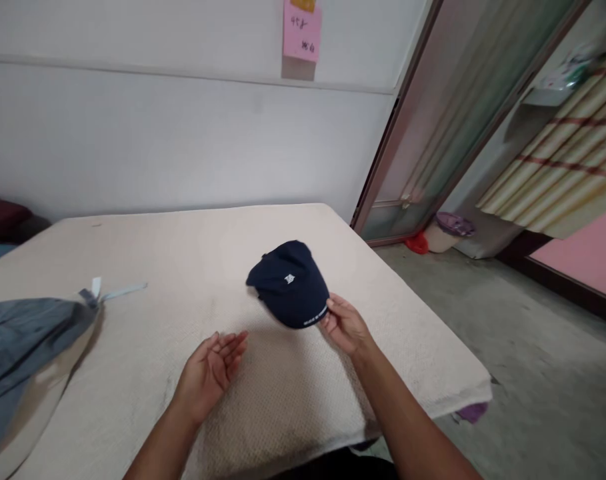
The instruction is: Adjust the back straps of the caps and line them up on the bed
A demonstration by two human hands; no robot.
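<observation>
A navy baseball cap (287, 283) with a small white emblem on its front and pale lettering along the brim edge is held above the bed. My right hand (347, 325) pinches the brim at its right end, thumb on top. Lower and to the left, my left hand (215, 365) is palm up with its fingers loosely curled, apart from the cap and holding nothing.
A cream textured cover (183, 260) spreads over the bed. At the left lies a grey-blue hat (33, 340) with a strap. A pink note (301, 32) hangs on the white wall. On the floor at right stands a lined bin (445, 233) beside a red bag (417, 243).
</observation>
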